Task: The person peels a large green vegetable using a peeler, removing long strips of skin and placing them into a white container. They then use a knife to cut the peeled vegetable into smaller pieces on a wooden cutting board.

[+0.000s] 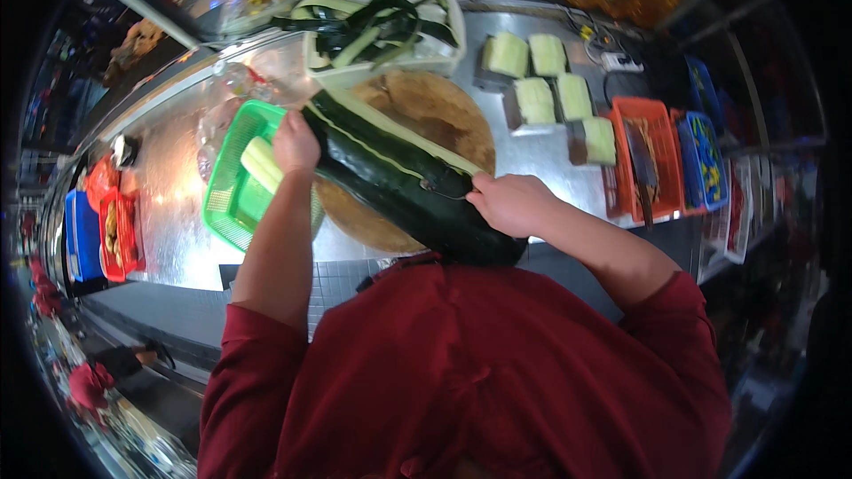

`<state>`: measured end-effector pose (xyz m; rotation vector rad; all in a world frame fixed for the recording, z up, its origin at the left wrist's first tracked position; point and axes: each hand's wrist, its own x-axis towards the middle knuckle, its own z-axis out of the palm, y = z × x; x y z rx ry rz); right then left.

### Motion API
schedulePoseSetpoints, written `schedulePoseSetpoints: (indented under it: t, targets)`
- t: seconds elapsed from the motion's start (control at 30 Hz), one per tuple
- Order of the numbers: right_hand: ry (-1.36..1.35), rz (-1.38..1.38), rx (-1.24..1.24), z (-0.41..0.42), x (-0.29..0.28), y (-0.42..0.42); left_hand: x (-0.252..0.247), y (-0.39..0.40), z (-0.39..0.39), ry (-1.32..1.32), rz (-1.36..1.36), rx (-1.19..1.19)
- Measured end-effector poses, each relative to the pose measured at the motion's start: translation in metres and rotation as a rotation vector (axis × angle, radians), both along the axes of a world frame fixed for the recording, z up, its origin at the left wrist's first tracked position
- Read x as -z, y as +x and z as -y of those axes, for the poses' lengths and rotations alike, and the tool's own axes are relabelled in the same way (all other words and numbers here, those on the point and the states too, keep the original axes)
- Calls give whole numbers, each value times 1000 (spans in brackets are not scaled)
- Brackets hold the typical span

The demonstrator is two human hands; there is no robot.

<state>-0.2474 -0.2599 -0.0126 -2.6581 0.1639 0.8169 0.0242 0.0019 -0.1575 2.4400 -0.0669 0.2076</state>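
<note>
A long dark-green winter melon (393, 179) lies aslant over a round wooden chopping block (459, 106), its near end against my red shirt. Pale stripes run along its upper side where skin is off. My left hand (296, 143) grips the melon's far left end. In my right hand (509, 203) is a thin metal tool (442, 193), seemingly a peeler, lying against the skin near the melon's closer end; its handle is mostly hidden by the fingers. Beside my left forearm sits a green plastic basket (229, 213) with a peeled pale piece (263, 163) in it.
A white tub (393, 73) behind the block holds strips of dark peel (363, 30). Several peeled melon blocks (536, 100) stand to the right. A cleaver (640, 163) rests at an orange basket (616, 146). A power strip (622, 62) with cables lies at the back right.
</note>
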Motion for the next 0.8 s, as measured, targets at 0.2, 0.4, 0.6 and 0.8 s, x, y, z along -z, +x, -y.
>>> schedulePoseSetpoints:
  t: [0.2,0.4,0.6,0.8]
  targets:
    - [82,69,171,29,21,-109,2,12,-10,52,63,121]
    - [143,212,288,35,72,-181,0,13,-9,131,110,144]
    - [153,339,385,26,122,-223,-31,-3,10,242,20,102]
    - [-73,50,751,24,184,-452,-57,-13,29,350,589,511]
